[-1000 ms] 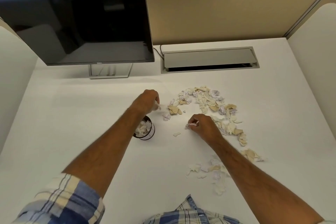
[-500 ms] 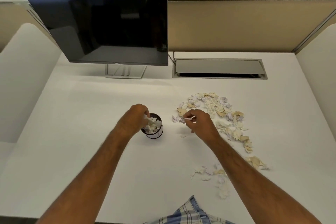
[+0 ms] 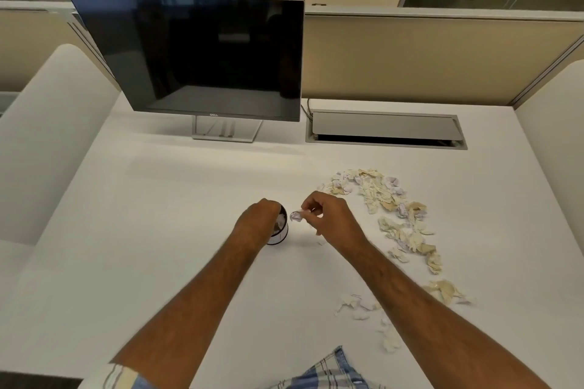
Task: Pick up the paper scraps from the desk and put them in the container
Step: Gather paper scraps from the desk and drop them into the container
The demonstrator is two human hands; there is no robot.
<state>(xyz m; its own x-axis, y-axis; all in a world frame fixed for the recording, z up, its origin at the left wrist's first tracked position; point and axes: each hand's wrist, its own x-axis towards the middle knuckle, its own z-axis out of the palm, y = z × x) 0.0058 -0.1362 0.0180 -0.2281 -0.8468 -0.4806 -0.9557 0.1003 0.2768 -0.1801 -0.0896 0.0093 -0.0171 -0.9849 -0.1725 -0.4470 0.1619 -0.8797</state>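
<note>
my right fingers pinch a scrap | container just left, under my curled left fingers, grip unclear

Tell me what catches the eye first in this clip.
The curved trail of paper scraps on the right of the white desk stands out. At centre, the left hand sits over the small container, while the right hand pinches a crumpled scrap beside it. A dark monitor looms behind.

Single head view, looking forward and down over the desk
</note>
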